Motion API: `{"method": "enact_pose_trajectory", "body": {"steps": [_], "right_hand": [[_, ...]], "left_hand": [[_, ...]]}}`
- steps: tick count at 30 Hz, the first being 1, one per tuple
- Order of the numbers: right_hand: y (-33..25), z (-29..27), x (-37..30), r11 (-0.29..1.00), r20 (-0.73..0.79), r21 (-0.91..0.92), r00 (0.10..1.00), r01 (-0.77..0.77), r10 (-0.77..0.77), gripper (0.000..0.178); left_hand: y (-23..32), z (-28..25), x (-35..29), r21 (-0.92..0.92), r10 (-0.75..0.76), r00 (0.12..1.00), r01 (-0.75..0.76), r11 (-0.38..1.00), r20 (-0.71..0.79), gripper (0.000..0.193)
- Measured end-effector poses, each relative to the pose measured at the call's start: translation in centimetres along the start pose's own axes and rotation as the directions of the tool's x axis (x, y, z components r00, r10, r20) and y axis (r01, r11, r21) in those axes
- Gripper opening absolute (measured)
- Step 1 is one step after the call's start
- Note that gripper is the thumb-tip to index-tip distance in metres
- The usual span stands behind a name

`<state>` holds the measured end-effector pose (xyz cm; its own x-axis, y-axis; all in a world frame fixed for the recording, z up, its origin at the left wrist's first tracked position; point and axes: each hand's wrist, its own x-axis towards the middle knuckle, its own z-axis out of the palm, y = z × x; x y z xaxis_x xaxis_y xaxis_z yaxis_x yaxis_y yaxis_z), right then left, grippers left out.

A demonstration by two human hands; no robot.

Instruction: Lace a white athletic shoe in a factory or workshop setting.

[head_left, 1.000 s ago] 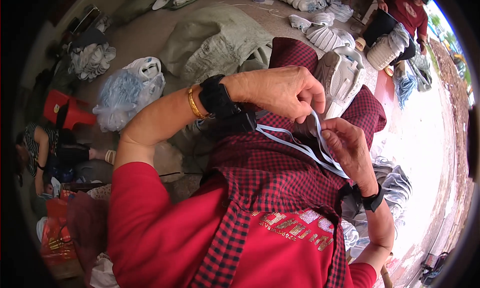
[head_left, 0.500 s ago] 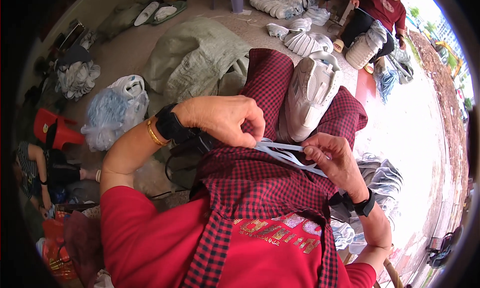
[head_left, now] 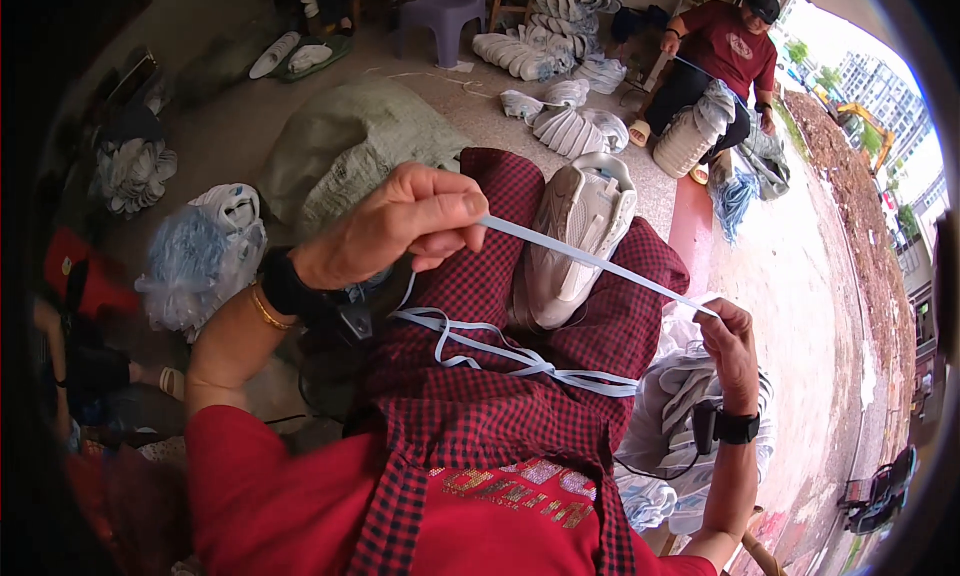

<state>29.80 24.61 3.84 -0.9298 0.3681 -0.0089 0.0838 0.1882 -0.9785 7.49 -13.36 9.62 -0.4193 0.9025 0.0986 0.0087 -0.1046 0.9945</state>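
A pale blue flat shoelace (head_left: 600, 262) runs taut between my two hands, slanting down to the right. My left hand (head_left: 405, 221) pinches one end between thumb and curled fingers. At the other end, my right hand (head_left: 732, 346) grips the lace in its fingertips. Below it, more loose pale laces (head_left: 500, 351) lie in a loop across my red-and-black checked apron (head_left: 480, 401). Between my knees rests a white-beige sneaker (head_left: 575, 236), just beyond the stretched lace; no lacing can be made out on it.
A stack of white shoe pieces (head_left: 690, 396) stands by my right side. To the left are a clear bag of blue laces (head_left: 200, 261) and a red stool (head_left: 85, 281). Ahead lies a large green sack (head_left: 350, 146). A seated person (head_left: 725, 56) works at far right.
My hands have moved apart and up, drawing a single lace straight between them. The other laces now lie on the apron. The whole view has shifted.
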Motion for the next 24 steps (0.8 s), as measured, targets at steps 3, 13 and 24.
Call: {"method": "enact_pose_trajectory", "body": {"steps": [3, 13, 24], "right_hand": [[4.6, -5.9, -1.1, 0.974, 0.092, 0.203, 0.992, -0.103, 0.086, 0.019], [25.5, -16.5, -1.2, 0.648, -0.486, 0.758, 0.602, -0.071, 0.634, 0.017], [4.0, 2.7, 0.8, 0.903, -0.160, -0.195, 0.896, 0.382, -0.414, 0.037]], "left_hand": [[1.8, -2.8, -1.0, -0.220, 0.153, 0.988, -0.143, 0.965, 0.027, 0.038], [8.4, -11.2, -2.9, -0.441, 0.514, 0.848, -0.513, 0.736, -0.130, 0.019], [0.8, 11.0, 8.2, 0.540, -0.152, 0.956, -0.008, 0.841, 0.252, 0.024]]}}
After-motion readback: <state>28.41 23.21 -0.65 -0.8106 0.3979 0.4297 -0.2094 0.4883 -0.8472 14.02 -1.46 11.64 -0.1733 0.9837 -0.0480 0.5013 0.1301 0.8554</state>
